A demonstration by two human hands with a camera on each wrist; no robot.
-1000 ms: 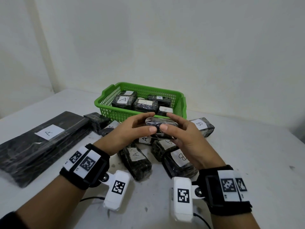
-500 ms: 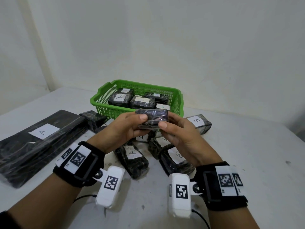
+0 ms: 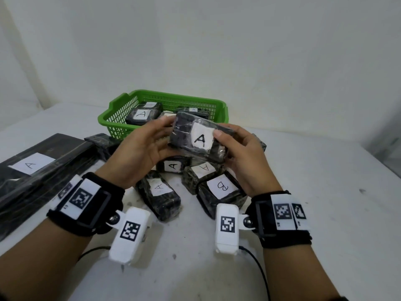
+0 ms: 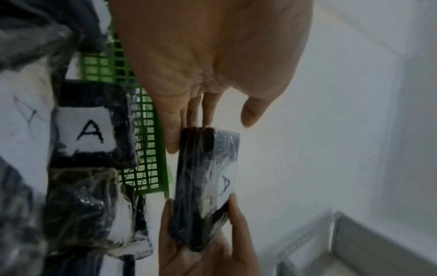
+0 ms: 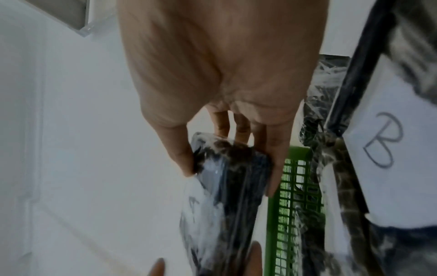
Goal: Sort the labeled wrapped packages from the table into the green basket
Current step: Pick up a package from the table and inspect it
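I hold a black wrapped package [image 3: 198, 139] labelled A above the pile, in front of the green basket [image 3: 121, 118]. My left hand [image 3: 149, 146] cups its left end, fingers behind it and thumb by the upper corner. My right hand [image 3: 240, 148] pinches the right end, thumb on the label's edge. The left wrist view shows the package [image 4: 205, 186] on edge between both hands. In the right wrist view my thumb and fingers clamp the package [image 5: 224, 186]. The basket holds several wrapped packages, one marked A [image 3: 142, 115].
Under my hands, wrapped packages lie on the white table [image 3: 325, 192]: three marked A [image 3: 159, 192] [image 3: 173, 166] [image 3: 201, 170] and one marked B [image 3: 221, 187]. A long flat black package marked A [image 3: 30, 166] lies at the left. Walls stand close behind the basket.
Both hands have lifted the package and turned it, so its A label, hidden before, now faces me.
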